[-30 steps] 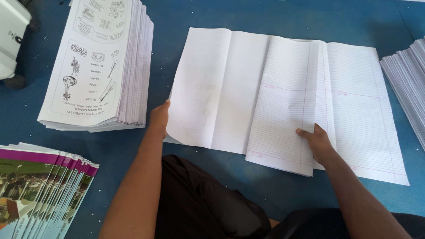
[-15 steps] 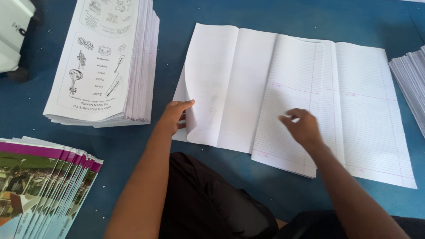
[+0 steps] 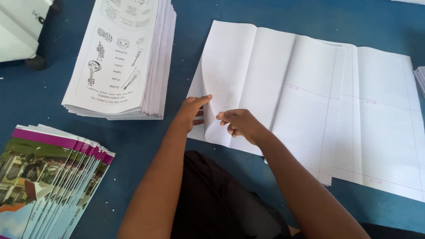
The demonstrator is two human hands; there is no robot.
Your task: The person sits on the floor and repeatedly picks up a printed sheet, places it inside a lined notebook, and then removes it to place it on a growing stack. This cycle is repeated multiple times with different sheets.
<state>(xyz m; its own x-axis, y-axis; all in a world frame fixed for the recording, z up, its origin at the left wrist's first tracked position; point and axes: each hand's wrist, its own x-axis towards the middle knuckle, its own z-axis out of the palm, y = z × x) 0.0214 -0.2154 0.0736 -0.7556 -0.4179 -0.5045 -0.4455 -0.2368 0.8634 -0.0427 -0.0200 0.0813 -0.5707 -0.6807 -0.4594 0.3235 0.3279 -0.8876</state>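
Our left hand (image 3: 191,111) and right hand (image 3: 237,126) pinch the curled near-left edge of the ruled sheets (image 3: 310,102) spread on the blue table (image 3: 186,57), with bare blue between them and the printed stack (image 3: 119,57).

Your blue counter (image 3: 186,177) carries several paper goods. At the far left lies a thick stack of printed worksheets (image 3: 119,57) with drawings of musical instruments on top. Near your left side lies a fanned pile of booklets (image 3: 48,177) with purple-banded picture covers. In front of you lie the large ruled sheets (image 3: 318,110), overlapping and spread flat. Another paper stack (image 3: 420,79) shows at the right edge, and a white box (image 3: 22,26) sits in the far left corner.
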